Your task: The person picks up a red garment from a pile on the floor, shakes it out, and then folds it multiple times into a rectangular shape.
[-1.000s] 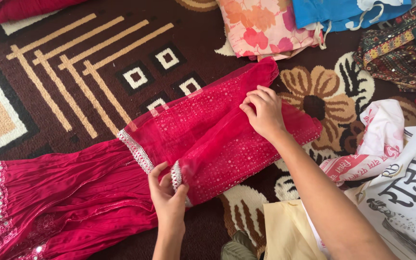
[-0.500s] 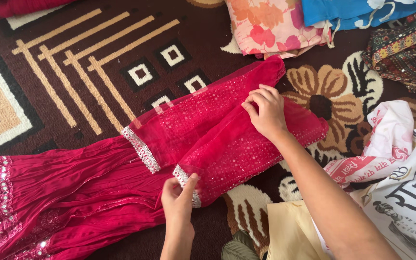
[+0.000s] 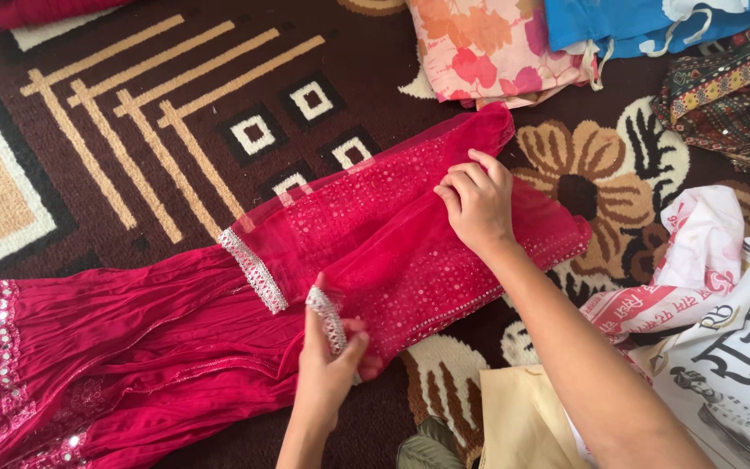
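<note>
- Since a moment ago my left hand has lifted the silver-trimmed end of the red sequinned scarf off the layer beneath and turned it upward; my right hand has barely shifted.
- My left hand is closed in a pinch, thumb against fingers, with the trimmed edge standing up between them.
- My right hand lies knuckles-up on the scarf near its far end, fingers curled and pinching a small fold of the thin cloth.
- The scarf lies folded in a long band on the patterned carpet, running from near my left hand up toward the far right, with a second trimmed edge showing just left of the one I hold.
- A pleated red garment with sparkly pink embroidery spreads out at my lower left, touching the scarf's near end.
- Beyond the scarf lie a pink floral cloth and a blue cloth.
- At my right are a white printed bag and a pale yellow cloth.
</note>
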